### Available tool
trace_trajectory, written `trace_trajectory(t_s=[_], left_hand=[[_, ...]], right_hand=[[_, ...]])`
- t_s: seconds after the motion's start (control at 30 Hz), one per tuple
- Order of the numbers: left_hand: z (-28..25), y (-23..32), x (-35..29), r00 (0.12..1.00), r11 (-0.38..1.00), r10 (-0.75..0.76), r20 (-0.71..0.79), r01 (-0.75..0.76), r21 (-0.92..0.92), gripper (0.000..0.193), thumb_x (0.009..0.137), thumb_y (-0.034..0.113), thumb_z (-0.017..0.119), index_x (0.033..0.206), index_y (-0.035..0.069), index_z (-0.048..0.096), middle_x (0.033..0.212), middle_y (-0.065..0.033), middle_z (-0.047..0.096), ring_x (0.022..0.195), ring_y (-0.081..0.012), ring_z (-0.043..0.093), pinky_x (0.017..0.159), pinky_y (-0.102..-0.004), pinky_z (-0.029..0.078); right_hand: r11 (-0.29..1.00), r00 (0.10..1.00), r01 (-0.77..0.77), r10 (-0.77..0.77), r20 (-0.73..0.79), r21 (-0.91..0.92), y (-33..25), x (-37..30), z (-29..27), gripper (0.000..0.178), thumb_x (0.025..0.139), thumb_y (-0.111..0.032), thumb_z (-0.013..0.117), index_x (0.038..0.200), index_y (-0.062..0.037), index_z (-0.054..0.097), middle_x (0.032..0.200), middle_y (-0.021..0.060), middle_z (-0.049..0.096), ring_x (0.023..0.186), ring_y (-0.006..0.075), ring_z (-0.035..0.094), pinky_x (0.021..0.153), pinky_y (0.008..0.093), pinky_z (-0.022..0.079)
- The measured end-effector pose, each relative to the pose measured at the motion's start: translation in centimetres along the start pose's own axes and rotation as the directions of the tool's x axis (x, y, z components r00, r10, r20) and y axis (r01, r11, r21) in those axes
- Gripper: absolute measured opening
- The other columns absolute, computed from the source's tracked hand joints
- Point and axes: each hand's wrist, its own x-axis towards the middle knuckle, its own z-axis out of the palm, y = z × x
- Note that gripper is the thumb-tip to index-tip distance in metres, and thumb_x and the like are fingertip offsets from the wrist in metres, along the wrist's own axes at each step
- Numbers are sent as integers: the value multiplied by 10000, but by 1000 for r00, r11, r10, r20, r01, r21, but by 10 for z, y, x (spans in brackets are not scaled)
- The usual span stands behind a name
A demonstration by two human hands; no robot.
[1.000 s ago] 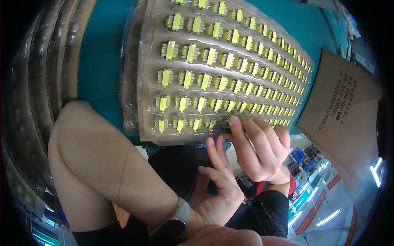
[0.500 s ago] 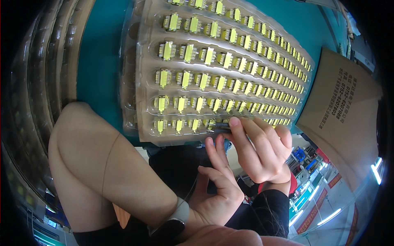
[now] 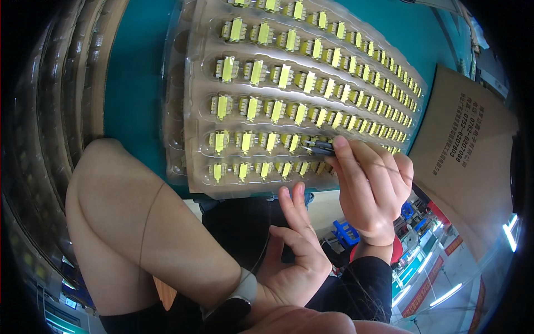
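Rows of small transformers wrapped in yellow tape (image 3: 251,107) sit in the pockets of a clear plastic tray (image 3: 196,111). My right hand (image 3: 372,186) is closed around dark tweezers (image 3: 321,147), thumb and forefinger pinching them. Their tips reach a transformer in the second row from the tray's near edge. What the tips grip there is too small to tell. Just below that edge is my left hand (image 3: 297,250), forefinger and middle finger stretched up and thumb apart, with nothing visible in it. A watch on a light strap (image 3: 245,289) circles the left wrist.
The tray lies over another tray on a green tabletop (image 3: 136,72). Stacked trays with brown edges (image 3: 100,72) stand at left, beside my left forearm. A cardboard box flap (image 3: 456,133) rises at right. Beyond the table hang bright lamps, and a blue stool (image 3: 346,234) shows.
My right hand has moved up and right with the tweezers, from the nearest row to the second row. The left hand has stayed where it was.
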Motion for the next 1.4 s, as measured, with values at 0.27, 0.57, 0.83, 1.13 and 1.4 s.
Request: trace_trajectory(t_s=[0.27,0.57,0.83,1.13,1.4], left_hand=[[-1,2,0,1000,1000,1,-4,-1,-16,223,893,-23,682,1094,-76,762,1153,-238,780,1004,-374,792,628,-322,613],[0,7,1,1000,999,-6,-19,5,-51,226,906,-24,657,1101,-78,758,1161,-250,775,1007,-378,791,625,-310,602],[-10,-7,1,999,1000,25,25,-25,-6,224,908,-22,664,1106,-80,750,1164,-252,773,1005,-386,790,630,-316,609],[-11,-7,0,999,999,33,31,-33,23,224,911,-18,666,1117,-45,750,1166,-246,775,1003,-385,791,636,-315,608],[-3,5,5,1000,996,-9,-2,8,-94,234,925,9,656,1139,-13,748,1155,-281,766,1004,-401,789,644,-333,607]], right_hand=[[1000,1000,6,-6,19,-10,0,0,2,411,705,-122,733,1086,21,787,976,72,730,833,171,710,696,279,410],[1000,1000,-6,6,-11,19,-1,-4,3,410,708,-125,743,1087,25,788,971,73,735,833,168,709,704,283,416],[1000,999,-20,19,44,20,-3,-1,0,423,699,-135,744,1089,22,792,986,78,734,830,174,709,708,292,417],[1000,1000,-2,2,30,8,-2,-2,0,431,696,-139,744,1094,20,792,983,78,733,827,171,710,703,285,411],[1000,999,3,-3,37,9,-2,-3,4,424,700,-125,755,1094,26,788,974,77,728,821,172,708,697,285,410]])
